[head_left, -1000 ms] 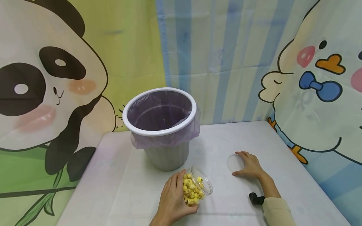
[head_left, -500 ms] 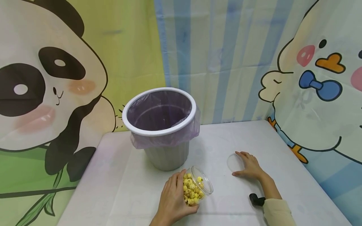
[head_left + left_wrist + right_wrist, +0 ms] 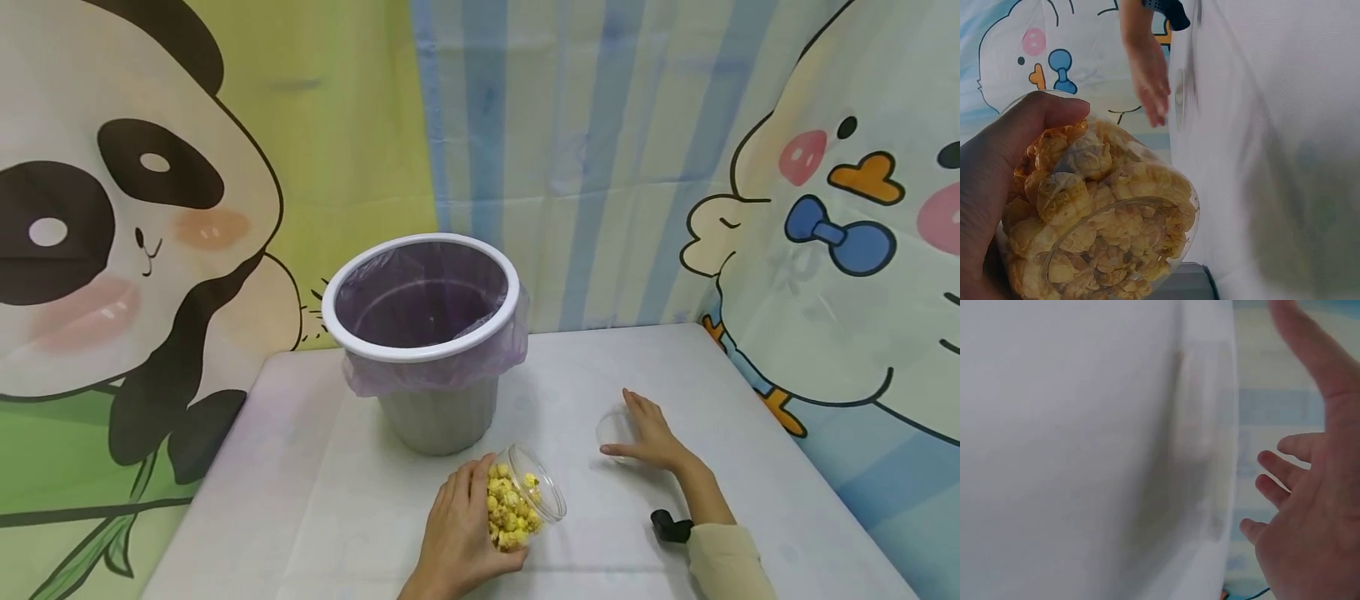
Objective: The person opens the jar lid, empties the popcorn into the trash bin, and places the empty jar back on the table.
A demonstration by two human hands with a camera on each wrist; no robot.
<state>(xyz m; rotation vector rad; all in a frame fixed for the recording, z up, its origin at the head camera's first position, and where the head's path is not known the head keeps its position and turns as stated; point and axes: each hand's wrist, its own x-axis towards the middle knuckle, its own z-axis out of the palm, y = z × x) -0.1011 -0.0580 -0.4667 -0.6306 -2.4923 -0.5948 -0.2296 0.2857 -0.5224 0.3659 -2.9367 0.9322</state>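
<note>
My left hand [image 3: 457, 529] grips a clear plastic jar [image 3: 538, 487] of yellow popcorn [image 3: 510, 515], fingers on its far side and thumb on the near side. The jar is tilted, its open mouth facing right. In the left wrist view the jar's round base faces the camera and the popcorn [image 3: 1091, 206] fills most of it. My right hand [image 3: 651, 432] hovers close over a clear round lid [image 3: 609, 427] lying on the white table, thumb and fingers spread apart. The right wrist view shows the lid [image 3: 1200, 437] blurred, beside the outstretched fingers [image 3: 1272, 487].
A grey bin [image 3: 442, 417] with a white rim and a purple bag liner [image 3: 431, 308] stands behind the jar, left of the middle. The white table [image 3: 300, 508] ends at printed curtains [image 3: 570, 167]. A black wrist device [image 3: 670, 527] sits by the right sleeve.
My right hand has let go of the lid, its fingers spreading wider and lifting off. The lid stays on the table. The left hand and the popcorn jar have stayed put.
</note>
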